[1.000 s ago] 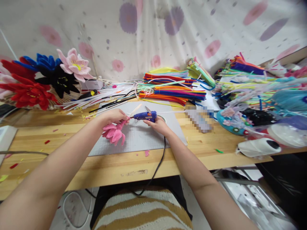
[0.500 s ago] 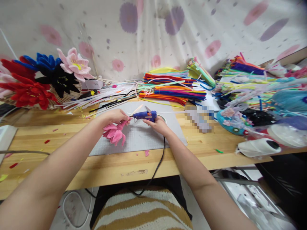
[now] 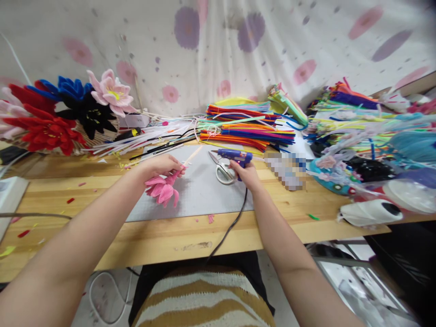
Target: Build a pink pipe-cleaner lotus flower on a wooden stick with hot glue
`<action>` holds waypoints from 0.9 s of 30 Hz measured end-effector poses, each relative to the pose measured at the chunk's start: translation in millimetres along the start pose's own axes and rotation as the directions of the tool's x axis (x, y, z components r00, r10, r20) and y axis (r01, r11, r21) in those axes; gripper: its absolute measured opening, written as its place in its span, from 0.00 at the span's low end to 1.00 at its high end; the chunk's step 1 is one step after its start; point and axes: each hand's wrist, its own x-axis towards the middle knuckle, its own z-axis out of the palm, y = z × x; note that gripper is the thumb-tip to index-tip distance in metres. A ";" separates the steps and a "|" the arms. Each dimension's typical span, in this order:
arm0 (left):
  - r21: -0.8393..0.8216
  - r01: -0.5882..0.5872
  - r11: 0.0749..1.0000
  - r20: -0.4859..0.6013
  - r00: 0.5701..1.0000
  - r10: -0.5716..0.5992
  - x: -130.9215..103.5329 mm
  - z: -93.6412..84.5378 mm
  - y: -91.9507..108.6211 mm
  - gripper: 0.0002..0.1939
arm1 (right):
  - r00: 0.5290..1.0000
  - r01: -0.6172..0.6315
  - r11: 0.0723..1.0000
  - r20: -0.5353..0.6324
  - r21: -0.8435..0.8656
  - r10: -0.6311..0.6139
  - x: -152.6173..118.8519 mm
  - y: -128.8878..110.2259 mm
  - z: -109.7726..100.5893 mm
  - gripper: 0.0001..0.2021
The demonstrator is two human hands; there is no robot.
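My left hand (image 3: 169, 165) pinches a pink pipe-cleaner flower (image 3: 162, 190) near its base, with the petals hanging downward over the left part of the grey cutting mat (image 3: 194, 200). My right hand (image 3: 248, 174) is wrapped round a blue hot glue gun (image 3: 235, 156), whose nozzle points left and whose black cord (image 3: 234, 222) drops over the table edge. Silver scissors with pale handles (image 3: 225, 175) lie on the mat just below the gun. A thin wooden stick (image 3: 194, 154) rests on the mat beyond my left hand.
Bundles of coloured pipe cleaners (image 3: 245, 134) lie along the back. Finished fuzzy flowers (image 3: 54, 129) stand at the left. A blurred-out object (image 3: 286, 170), a blue decorated piece (image 3: 329, 179) and a white thread spool (image 3: 369, 212) occupy the right. Scraps dot the wooden table (image 3: 102, 231).
My right hand has drawn the glue gun rightward, away from the flower, uncovering the scissors. My left hand still holds the flower in nearly the same spot.
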 end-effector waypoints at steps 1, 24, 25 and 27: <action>-0.011 -0.005 1.000 0.003 1.000 0.005 -0.5 -0.9 -0.5 0.13 | 0.998 -0.014 1.000 -0.059 -0.014 0.013 4.0 4.4 -6.7 0.21; -0.176 -0.038 0.984 0.030 0.999 0.044 2.5 -0.8 -7.9 0.09 | 0.896 0.428 0.705 0.368 -0.565 -0.249 -14.5 -36.1 -10.0 0.09; -0.178 -0.036 0.983 0.044 0.998 0.045 2.5 -0.2 -7.6 0.09 | 0.839 0.542 0.673 0.369 -0.504 -0.399 -12.1 -40.8 2.4 0.11; -0.186 -0.040 0.982 0.073 0.996 0.054 1.4 0.8 -6.5 0.09 | 0.702 0.710 0.547 0.388 -0.443 -0.597 -5.1 -48.8 24.7 0.15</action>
